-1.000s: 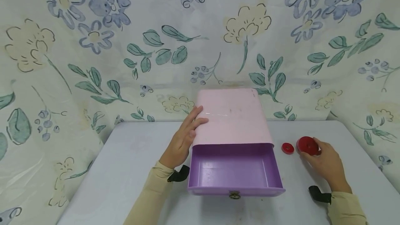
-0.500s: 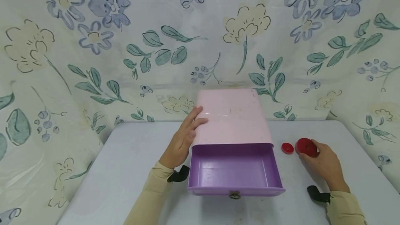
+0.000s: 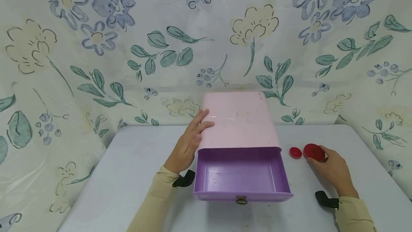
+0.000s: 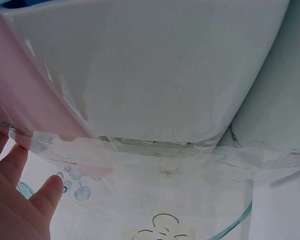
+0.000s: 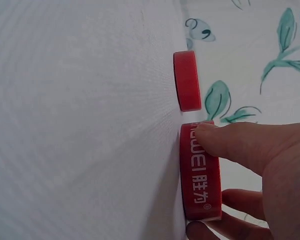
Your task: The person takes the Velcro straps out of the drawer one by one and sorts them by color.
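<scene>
"Tabletop [image 3: 138,146] first: where do its edges run?"

"The far edge meets the floral sheet [image 3: 167,67] across the back, and the side edges slant outward toward the person. The pink box [image 3: 241,121] stands near the middle, up by that far edge. Its purple drawer [image 3: 243,176] juts toward the person, with a brass-coloured clasp [image 3: 241,200] on the front."

"And the room around the hands?"

"The left hand [image 3: 186,146] lies along the box's left side, fingers spread and fairly straight, fingertips on the top; it grips nothing. White surface stretches from there to the left edge. On the other side, a strip lies between the box and the small red disc [image 3: 295,156]; then comes a slimmer gap, then the large red disc [image 3: 311,152], in the right hand [image 3: 334,171]. Past that hand, the surface runs on to the right edge."

"How is it held?"

"Thumb on the lettered rim, fingers curled round the opposite side, spread only as wide as the disc."

"Is it resting on the tabletop?"

"Hard to say; its lower edge sits in shadow in the right wrist view, so it may be touching or just above."

"And its look?"

"Flat, round, deep red, with a small dark hole at the centre. White characters run along its rim, partly under the thumb."
</scene>
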`<state>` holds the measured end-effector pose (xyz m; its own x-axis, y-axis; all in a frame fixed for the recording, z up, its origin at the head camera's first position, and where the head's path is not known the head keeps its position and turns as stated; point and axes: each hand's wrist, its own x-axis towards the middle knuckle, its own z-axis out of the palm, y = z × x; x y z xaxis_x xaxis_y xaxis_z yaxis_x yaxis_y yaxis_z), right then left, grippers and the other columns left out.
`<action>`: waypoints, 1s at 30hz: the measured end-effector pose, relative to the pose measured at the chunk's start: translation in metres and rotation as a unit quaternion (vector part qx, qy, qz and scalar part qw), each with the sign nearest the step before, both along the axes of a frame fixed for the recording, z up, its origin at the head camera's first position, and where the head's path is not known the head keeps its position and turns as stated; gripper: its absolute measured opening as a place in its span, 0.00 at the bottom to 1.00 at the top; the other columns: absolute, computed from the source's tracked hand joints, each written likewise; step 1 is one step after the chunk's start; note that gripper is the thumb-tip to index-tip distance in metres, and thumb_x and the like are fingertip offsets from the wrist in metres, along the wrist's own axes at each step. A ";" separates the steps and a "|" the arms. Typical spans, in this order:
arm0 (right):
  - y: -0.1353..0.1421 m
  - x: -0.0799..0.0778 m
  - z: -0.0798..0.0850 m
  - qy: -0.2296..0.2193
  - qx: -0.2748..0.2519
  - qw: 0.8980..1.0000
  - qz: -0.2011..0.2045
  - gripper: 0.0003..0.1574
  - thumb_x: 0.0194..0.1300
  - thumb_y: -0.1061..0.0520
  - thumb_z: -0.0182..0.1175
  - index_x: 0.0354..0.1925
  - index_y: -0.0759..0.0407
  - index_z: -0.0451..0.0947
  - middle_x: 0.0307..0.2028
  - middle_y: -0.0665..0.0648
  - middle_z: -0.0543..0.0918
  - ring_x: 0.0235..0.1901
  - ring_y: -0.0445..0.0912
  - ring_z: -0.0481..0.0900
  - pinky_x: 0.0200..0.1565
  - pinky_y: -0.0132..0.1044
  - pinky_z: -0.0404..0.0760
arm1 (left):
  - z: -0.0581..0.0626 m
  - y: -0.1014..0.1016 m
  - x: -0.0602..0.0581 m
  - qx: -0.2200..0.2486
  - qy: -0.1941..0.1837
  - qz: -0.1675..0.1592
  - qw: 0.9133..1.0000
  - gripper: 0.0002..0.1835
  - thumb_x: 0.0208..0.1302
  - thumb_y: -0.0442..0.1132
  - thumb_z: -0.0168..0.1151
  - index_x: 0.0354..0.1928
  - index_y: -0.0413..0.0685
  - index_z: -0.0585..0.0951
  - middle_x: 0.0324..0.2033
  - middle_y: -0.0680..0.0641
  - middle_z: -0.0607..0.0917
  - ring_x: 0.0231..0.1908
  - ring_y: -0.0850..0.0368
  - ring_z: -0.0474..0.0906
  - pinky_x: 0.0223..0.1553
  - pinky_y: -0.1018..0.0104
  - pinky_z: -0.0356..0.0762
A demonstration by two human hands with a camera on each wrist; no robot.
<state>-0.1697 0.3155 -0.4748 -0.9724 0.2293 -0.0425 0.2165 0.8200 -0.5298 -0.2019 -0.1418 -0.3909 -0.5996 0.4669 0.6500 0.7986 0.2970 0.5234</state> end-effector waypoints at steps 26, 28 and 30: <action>-0.024 0.015 0.044 0.167 0.022 0.986 0.009 0.40 0.67 0.50 0.65 0.67 0.72 0.65 0.58 0.78 0.70 0.50 0.69 0.73 0.41 0.63 0.82 | 0.001 0.001 0.000 0.000 0.002 -0.001 1.000 0.26 0.82 0.50 0.32 0.67 0.47 0.72 0.78 0.47 0.56 0.78 0.45 0.43 0.76 0.51 0.42; -0.029 0.019 0.052 0.189 0.027 0.982 0.010 0.39 0.67 0.51 0.66 0.67 0.71 0.67 0.58 0.77 0.72 0.49 0.68 0.74 0.39 0.63 0.82 | 0.001 0.001 0.000 0.000 0.003 0.000 1.000 0.25 0.82 0.49 0.33 0.68 0.47 0.72 0.78 0.46 0.57 0.78 0.45 0.43 0.76 0.51 0.42; -0.035 0.022 0.060 0.206 0.031 0.978 0.012 0.38 0.66 0.51 0.67 0.66 0.70 0.68 0.58 0.76 0.73 0.47 0.67 0.76 0.37 0.60 0.82 | 0.001 0.001 0.000 0.002 0.003 0.000 1.000 0.25 0.82 0.49 0.33 0.67 0.47 0.72 0.78 0.46 0.57 0.78 0.44 0.43 0.76 0.51 0.42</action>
<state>-0.1477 0.2806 -0.4151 -0.9094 0.1954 0.3671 -0.0252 0.8552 -0.5177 -0.2019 -0.1412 -0.3899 -0.5954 0.4641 0.6559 0.8021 0.2955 0.5190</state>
